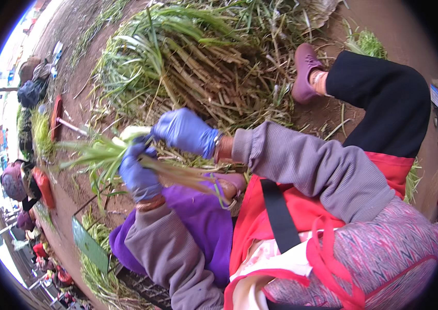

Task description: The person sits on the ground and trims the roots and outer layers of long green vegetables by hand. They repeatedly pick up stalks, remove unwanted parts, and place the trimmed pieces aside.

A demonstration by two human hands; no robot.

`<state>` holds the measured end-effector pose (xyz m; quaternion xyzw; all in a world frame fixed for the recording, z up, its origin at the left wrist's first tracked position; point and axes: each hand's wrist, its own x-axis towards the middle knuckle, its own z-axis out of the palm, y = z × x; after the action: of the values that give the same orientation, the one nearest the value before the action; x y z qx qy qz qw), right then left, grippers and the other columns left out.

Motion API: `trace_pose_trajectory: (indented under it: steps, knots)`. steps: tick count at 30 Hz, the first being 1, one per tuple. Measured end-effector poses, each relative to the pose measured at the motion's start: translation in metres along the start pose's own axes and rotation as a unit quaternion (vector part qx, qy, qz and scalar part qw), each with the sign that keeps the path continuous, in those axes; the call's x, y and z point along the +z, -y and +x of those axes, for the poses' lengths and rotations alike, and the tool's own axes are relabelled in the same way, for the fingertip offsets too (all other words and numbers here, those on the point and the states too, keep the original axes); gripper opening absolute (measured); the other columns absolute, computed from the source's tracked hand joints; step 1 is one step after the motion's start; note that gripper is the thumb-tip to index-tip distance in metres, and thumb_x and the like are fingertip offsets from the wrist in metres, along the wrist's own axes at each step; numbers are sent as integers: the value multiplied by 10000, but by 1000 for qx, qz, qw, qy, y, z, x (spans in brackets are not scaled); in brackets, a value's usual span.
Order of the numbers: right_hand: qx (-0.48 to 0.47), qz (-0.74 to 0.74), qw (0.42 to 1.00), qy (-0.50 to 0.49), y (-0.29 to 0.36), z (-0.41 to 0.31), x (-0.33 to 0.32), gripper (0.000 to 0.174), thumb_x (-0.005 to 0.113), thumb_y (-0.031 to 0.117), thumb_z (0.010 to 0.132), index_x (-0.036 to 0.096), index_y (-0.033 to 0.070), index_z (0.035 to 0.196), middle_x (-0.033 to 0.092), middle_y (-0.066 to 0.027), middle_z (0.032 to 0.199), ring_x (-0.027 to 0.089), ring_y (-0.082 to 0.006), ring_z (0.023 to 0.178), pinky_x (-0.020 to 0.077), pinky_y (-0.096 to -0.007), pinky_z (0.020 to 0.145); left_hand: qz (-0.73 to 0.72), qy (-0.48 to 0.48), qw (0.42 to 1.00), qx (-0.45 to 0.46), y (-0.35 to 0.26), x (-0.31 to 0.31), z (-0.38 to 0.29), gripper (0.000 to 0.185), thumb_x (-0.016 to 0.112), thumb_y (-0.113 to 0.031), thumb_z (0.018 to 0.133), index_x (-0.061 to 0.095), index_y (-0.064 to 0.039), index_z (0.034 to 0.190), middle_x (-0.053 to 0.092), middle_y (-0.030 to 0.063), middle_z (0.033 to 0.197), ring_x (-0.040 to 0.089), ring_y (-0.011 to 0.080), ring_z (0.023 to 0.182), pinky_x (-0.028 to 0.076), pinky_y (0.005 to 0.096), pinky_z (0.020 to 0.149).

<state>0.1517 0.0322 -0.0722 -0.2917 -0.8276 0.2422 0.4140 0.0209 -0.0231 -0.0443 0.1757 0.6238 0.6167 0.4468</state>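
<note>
My left hand (141, 170), in a blue glove, grips a bunch of long leafy stalks (104, 155) that look like green garlic or leeks. The leaves fan out to the left, and pale stems (188, 174) trail to the right, blurred. My right hand (184, 133), also in a blue glove, is curled against the bunch beside the left thumb; its fingertips are hidden. Just past it lies a large heap of similar stalks (207, 73), with leaves on the left and brownish stems on the right. One stalk (168, 87) slants from the heap down to my right hand.
A green board (90, 244) stands near my left arm, beside more cut greens (106, 283) and a black crate (141, 288). A red bar with a pale handle (72, 127) lies on the soil. A person in a cap (14, 181) is at the left; my purple shoe (305, 73) rests beside the heap.
</note>
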Motion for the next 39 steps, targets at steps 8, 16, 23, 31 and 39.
trace_pose_trajectory:
  steps: [8, 16, 23, 31, 39]
  knots:
    - [383, 470, 793, -56, -8, -7, 6, 134, 558, 126, 718, 612, 4, 712, 561, -57, 579, 515, -93, 495, 408, -230, 429, 69, 104, 992, -4, 21, 18, -5, 164, 508, -1, 662, 542, 55, 813, 550, 91, 631, 450, 127, 418, 377, 218, 384]
    - [198, -35, 976, -83, -29, 17, -41, 143, 538, 203, 726, 521, 63, 706, 519, -128, 529, 531, -242, 476, 414, -342, 424, -58, 45, 995, -70, 6, 20, -12, 201, 579, -64, 694, 543, 44, 858, 587, 163, 775, 460, 114, 423, 392, 206, 386]
    - [11, 17, 995, 96, -13, -29, 7, 93, 466, 96, 671, 467, 11, 709, 516, -162, 559, 522, -330, 512, 400, -409, 460, -294, 162, 942, 27, -20, -35, 18, 191, 507, -34, 729, 436, 41, 890, 496, 106, 718, 402, 84, 434, 395, 180, 416]
    - [354, -179, 813, 426, -93, -70, -56, 222, 466, 186, 734, 575, 53, 875, 583, -135, 720, 567, -297, 650, 442, -373, 571, -284, -25, 929, 235, -109, -132, -14, 127, 511, -55, 698, 533, 4, 809, 529, 61, 642, 417, 70, 466, 404, 204, 492]
    - [293, -130, 869, 377, -82, 33, 5, 380, 431, 346, 800, 584, -1, 775, 559, -156, 652, 533, -239, 547, 448, -346, 546, -378, 272, 879, 103, -71, -62, -19, 302, 496, -84, 727, 450, 13, 1008, 403, -27, 629, 373, 67, 519, 331, 244, 595]
